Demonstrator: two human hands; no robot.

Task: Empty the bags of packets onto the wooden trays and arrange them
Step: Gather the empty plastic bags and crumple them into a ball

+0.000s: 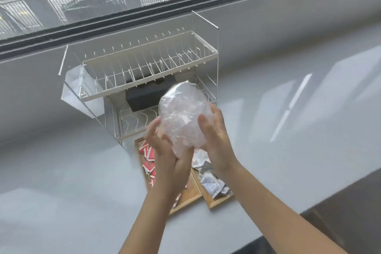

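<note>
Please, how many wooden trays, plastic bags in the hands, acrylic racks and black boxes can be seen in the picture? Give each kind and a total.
Wooden trays: 2
Plastic bag: 1
Acrylic rack: 1
Black box: 1
Total: 5

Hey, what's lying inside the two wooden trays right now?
The left wooden tray holds loose red packets; the right wooden tray holds silver-grey packets. Both hands and the crumpled plastic bag they hold cover the trays' middle and far parts, so those stay unseen.
</note>
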